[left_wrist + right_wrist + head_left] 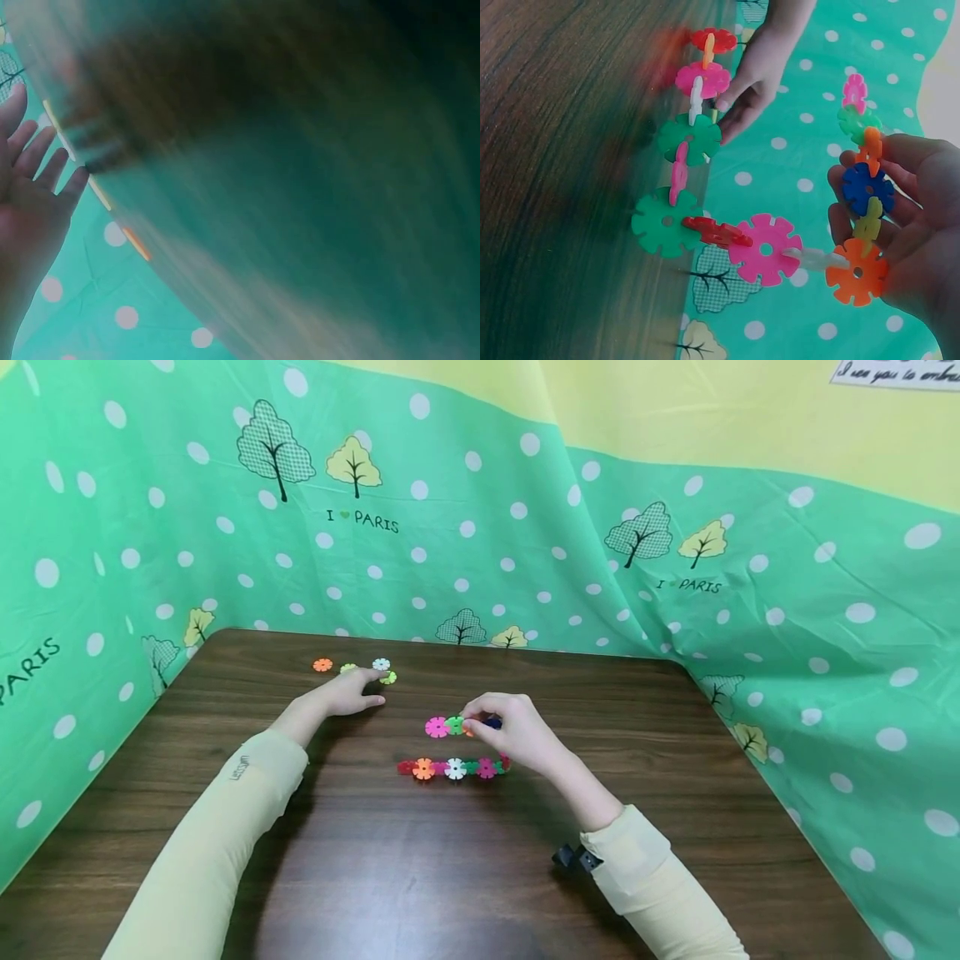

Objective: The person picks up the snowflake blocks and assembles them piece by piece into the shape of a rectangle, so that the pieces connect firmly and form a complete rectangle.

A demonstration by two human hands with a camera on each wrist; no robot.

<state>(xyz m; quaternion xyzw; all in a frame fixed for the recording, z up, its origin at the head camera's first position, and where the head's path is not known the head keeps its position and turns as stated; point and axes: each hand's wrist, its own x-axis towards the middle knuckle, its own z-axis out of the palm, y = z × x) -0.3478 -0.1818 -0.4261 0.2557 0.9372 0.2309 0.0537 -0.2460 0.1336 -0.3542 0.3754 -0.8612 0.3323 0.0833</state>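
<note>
My right hand [522, 732] holds one end of a chain of interlocked plastic flower discs above the table. Thumb and fingers are curled round its orange, dark blue disc [866, 189] and yellow pieces in the right wrist view. Pink disc [765, 250] and green disc [667, 221] belong to the same chain, which loops back toward a red disc [713, 40]. My left hand [347, 693] reaches to the far left, fingers extended over loose discs. A yellow-green disc [388, 677] is at its fingertips; whether they touch is unclear. A white disc [381, 664] lies just beyond.
An orange disc [322, 665] lies left of the left hand, near the back edge of the brown wooden table [375, 877]. A green dotted curtain [480, 560] hangs behind and at the sides. A small black object [576, 858] sits by the right sleeve cuff.
</note>
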